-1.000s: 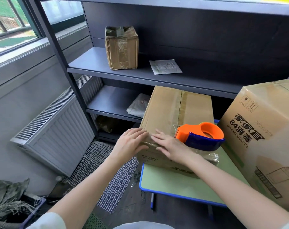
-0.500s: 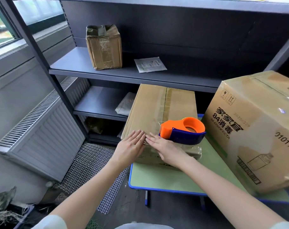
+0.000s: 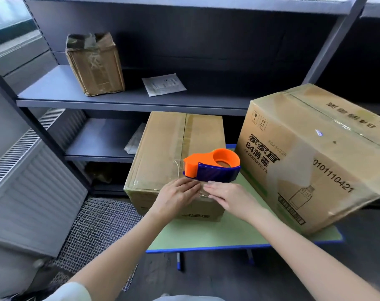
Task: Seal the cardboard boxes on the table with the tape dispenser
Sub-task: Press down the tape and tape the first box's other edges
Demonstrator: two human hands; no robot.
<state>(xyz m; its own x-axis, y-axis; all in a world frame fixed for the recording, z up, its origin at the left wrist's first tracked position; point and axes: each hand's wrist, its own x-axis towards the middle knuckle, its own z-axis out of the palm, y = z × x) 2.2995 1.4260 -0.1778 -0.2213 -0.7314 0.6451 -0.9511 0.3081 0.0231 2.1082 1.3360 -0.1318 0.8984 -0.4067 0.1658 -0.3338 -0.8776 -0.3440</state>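
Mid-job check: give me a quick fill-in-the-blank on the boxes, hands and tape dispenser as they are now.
Held by ____ hand, the tape dispenser rests on the smaller box.
The left hand and right hand press flat on its near edge, gripping ____.
The larger box stands to its ____.
The table top is ____.
Missing words: neither; nothing; right; green.

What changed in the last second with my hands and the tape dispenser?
Both hands slid right along the near top edge of the smaller box: the left hand has left the near left corner, and the right hand now lies just in front of the tape dispenser. Both stay flat, pressing; nothing was gripped or let go. The dispenser still rests on that box, and the large box hasn't moved.
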